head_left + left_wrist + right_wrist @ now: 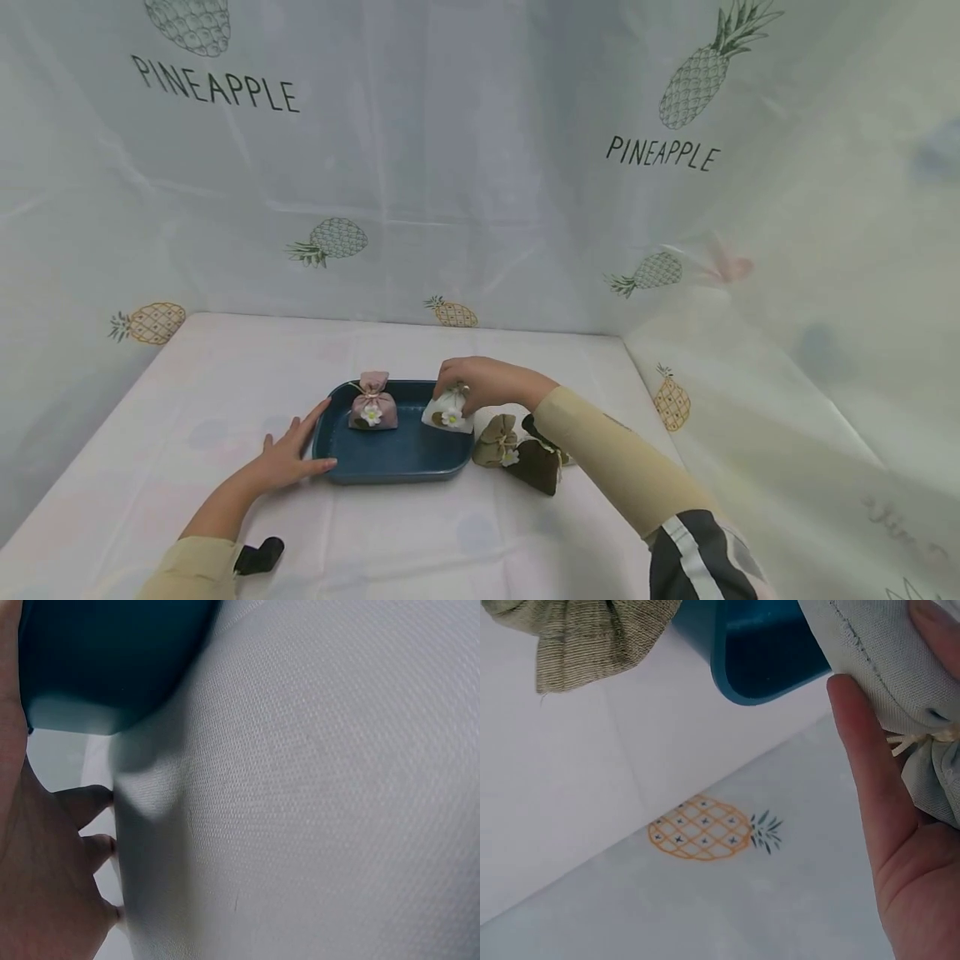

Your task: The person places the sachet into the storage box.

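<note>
My right hand (487, 383) grips a small white drawstring pouch (448, 412) with a white flower, over the right part of a blue tray (405, 454). In the right wrist view, fingers lie along the pouch's pale cloth (870, 664) near the tray's corner (742, 694). A pink pouch (373, 408) with a flower sits in the tray's left part. At the tray's left side, my left hand (288, 458) rests with fingers spread, thumb and forefinger touching the rim. The left wrist view has the tray's outer wall (82, 712) above the hand.
To the right of the tray are a tan pouch (493, 443), a dark brown pouch (536, 468) and others partly hidden under my right forearm. A white cloth (480, 542) covers the table. A pineapple-print sheet (450, 150) hangs behind and at the sides.
</note>
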`<state>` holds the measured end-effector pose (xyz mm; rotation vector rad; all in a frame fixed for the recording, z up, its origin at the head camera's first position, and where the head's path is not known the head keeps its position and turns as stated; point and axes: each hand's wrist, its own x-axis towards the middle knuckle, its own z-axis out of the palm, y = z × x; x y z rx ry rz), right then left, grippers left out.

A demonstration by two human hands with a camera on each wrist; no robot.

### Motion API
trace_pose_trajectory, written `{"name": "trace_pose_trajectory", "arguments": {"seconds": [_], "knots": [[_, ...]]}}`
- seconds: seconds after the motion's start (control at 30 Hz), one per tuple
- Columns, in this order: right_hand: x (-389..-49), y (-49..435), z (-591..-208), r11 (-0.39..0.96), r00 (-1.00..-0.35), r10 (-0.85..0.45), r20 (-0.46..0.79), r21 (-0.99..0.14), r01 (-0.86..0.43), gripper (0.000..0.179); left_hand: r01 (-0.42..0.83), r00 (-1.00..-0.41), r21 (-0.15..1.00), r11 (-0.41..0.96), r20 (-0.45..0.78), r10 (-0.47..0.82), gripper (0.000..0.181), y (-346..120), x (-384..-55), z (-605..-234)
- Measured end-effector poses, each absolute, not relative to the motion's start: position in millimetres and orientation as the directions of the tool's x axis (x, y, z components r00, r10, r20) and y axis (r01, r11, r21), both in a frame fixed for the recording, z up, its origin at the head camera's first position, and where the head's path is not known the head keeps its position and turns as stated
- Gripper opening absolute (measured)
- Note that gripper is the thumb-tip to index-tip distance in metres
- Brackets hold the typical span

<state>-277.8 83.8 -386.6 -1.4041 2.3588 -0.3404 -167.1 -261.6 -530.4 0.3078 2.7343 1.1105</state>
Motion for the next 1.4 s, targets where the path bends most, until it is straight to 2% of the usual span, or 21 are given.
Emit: {"name": "trace_pose_trajectory", "arguments": {"seconds": [0.13, 0.47, 0.87, 1.4], "knots": [[-284.7, 72.4, -395.9, 0.476, -0.432, -0.879, -0.2, -0.386, -0.79, 0.051, 0.123, -0.963, 0.705, 0.699, -0.084, 0.255, 0.102, -262.6, -166.5, -530.9], [-294.6, 53.0, -420.3, 0.467, -0.418, -0.88, -0.227, -0.251, -0.848, 0.048, 0.119, -0.964, 0.705, 0.699, -0.088, 0.253, 0.101, -263.4, -165.5, -529.1], [-304.0, 49.1, -442.3, 0.459, -0.398, -0.879, -0.262, -0.247, -0.853, 0.046, 0.11, -0.965, 0.702, 0.704, -0.093, 0.244, 0.102, -263.6, -166.6, -531.2], [-309.1, 40.5, -450.0, 0.436, -0.368, -0.888, -0.275, -0.25, -0.864, 0.045, 0.115, -0.967, 0.708, 0.697, -0.081, 0.242, 0.1, -262.0, -165.8, -529.0]]}}
